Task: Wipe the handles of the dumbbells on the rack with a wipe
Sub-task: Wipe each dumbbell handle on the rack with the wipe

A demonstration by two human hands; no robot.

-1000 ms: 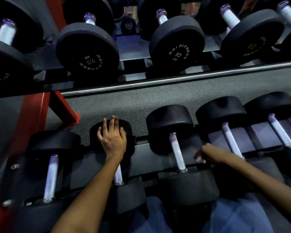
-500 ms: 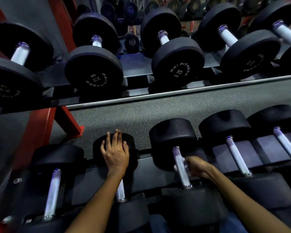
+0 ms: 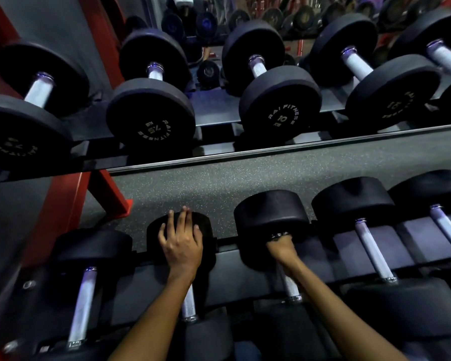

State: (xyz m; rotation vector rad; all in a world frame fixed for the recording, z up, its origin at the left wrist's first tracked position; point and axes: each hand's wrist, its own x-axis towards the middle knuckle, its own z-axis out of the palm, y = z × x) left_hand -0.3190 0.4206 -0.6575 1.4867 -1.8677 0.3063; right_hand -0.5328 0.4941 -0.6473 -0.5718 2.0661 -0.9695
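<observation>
Black dumbbells with silver handles lie in a row on the lower rack shelf. My left hand [image 3: 181,243] rests flat, fingers straight, on the far head of a small dumbbell [image 3: 154,230], covering the top of its handle [image 3: 188,306]. My right hand [image 3: 281,247] is wrapped round the far end of the handle [image 3: 290,286] of the neighbouring dumbbell [image 3: 270,214], right against its far head. The wipe is hidden inside that grip; I cannot make it out. More dumbbells sit to the left [image 3: 82,303] and right [image 3: 374,254].
An upper shelf [image 3: 219,155] holds larger dumbbells marked 7.5 [image 3: 151,118] and 10 [image 3: 280,108]. A red rack upright [image 3: 60,204] stands at the left. Speckled grey floor [image 3: 245,178] shows between the shelves.
My right hand slid up the handle from near its middle to the far end by the head. My left hand stayed on the small dumbbell's head. The view tilted upward.
</observation>
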